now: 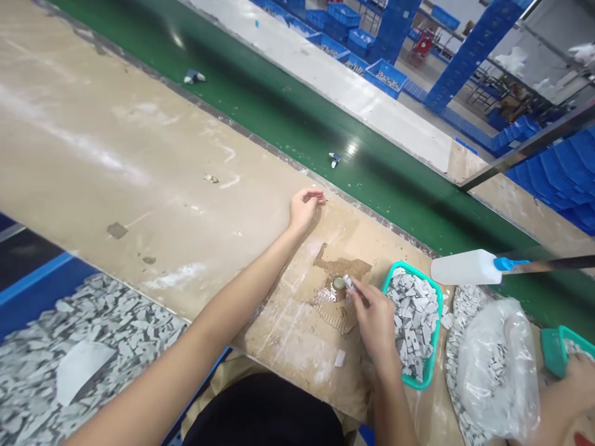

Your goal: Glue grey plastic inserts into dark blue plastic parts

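My right hand [377, 319] pinches a small white-and-grey plastic piece [348, 283] between thumb and fingertips. The piece is beside a small round metallic-looking disc [338, 283], which sits in a wet, shiny patch on the worn cardboard [341, 319]. My left hand [304, 207] is at the far edge of the tabletop, by the green belt. Its fingers are curled together, and whatever they may hold is too small or hidden to name. Close to my right hand stands a teal basket [439, 316] filled with grey-white plastic pieces [411, 310].
Small assembled parts lie on the green belt [279, 133]. A white bottle with a blue nozzle [465, 267] lies beyond the basket. A clear plastic bag [499, 365] sits at right, near another person's hand [581, 378]. A blue bin [69, 266] of pieces is at lower left.
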The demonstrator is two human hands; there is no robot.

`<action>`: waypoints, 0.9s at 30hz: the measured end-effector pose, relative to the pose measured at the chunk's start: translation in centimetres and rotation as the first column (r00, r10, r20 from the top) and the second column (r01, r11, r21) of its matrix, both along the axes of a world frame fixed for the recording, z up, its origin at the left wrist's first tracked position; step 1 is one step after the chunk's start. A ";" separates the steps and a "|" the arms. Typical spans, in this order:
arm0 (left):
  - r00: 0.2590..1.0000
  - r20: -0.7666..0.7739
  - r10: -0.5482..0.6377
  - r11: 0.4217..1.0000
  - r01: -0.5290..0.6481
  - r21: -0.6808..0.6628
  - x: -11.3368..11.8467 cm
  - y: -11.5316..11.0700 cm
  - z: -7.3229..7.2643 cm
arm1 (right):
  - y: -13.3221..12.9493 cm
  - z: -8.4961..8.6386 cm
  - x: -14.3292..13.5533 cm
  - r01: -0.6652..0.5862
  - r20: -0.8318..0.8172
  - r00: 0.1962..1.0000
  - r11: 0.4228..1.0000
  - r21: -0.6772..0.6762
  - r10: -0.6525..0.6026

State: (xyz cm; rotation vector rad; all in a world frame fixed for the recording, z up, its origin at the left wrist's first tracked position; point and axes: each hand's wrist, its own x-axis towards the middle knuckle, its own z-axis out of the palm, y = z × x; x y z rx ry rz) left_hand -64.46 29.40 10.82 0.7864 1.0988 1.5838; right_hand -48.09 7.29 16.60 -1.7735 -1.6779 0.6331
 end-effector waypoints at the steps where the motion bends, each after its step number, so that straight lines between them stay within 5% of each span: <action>1: 1.000 0.012 -0.006 1.000 0.006 -0.003 0.0 0.0 0.0 | 0.0 -0.2 -0.1 0.007 0.005 1.000 1.000 -0.011 -0.007; 13: 0.997 0.063 -0.034 0.998 0.031 0.050 0.2 0.5 -0.8 | 0.1 -1.9 1.0 -0.102 -0.081 0.992 0.991 -0.081 0.095; 27: 0.995 0.073 -0.070 0.997 0.067 0.050 0.2 0.5 -0.6 | 0.2 -1.4 0.3 -0.114 0.075 0.990 0.992 -0.062 0.119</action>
